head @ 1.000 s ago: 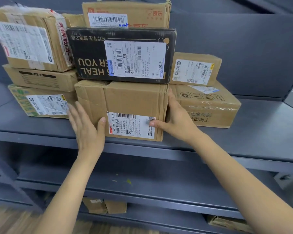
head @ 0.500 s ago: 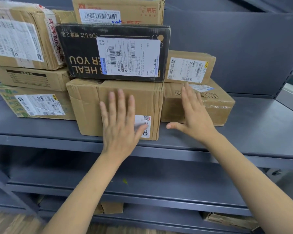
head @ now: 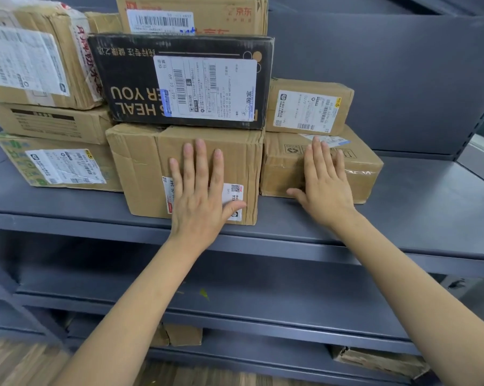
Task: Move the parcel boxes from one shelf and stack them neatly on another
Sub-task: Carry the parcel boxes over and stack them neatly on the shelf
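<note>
I see my left hand (head: 199,201) spread flat on the front of a creased brown box (head: 140,165) at the shelf (head: 430,207) edge; a black box (head: 129,79) sits on top; my right hand (head: 325,185) lies flat against the taped box (head: 280,165) just beside it.

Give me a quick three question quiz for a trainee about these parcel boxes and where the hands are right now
1. True or false: the left hand lies flat on the front of the middle brown box.
2. Which box sits directly on that one? A black box; B green printed box.
3. The right hand touches which parcel?

Key: 1 true; 2 A; 3 the low taped box on the right, under a small labelled box.
</note>
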